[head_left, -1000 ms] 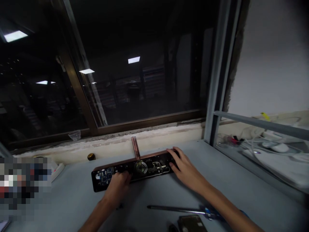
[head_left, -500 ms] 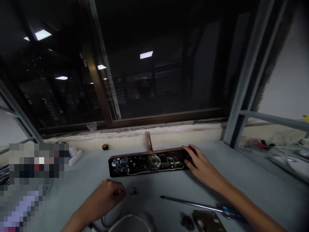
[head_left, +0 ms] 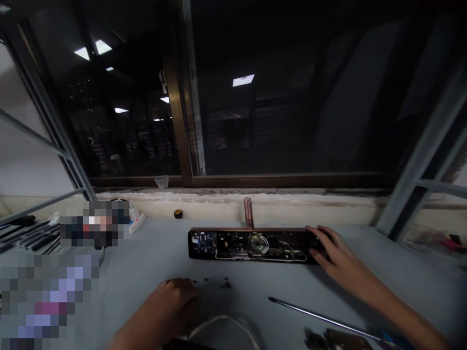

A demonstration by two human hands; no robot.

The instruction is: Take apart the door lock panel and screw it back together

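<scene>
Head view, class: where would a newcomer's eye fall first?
Probably on the long, open dark casing on the table, with a blue circuit board at its left end and the right hand touching its other end. Behind it, a dark window fills most of the upper half, showing bright light panels.

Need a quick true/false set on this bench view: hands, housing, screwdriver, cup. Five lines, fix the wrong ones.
1. The right hand touches one end of the long open housing. True.
2. The screwdriver lies on the table. True.
3. The left hand grips the screwdriver. False: it is well apart from it, near some small dark pieces.
4. The clear cup stands on the table. False: it is on the window ledge.
5. A blue circuit board sits toward the housing's left end, as pictured. True.
</scene>
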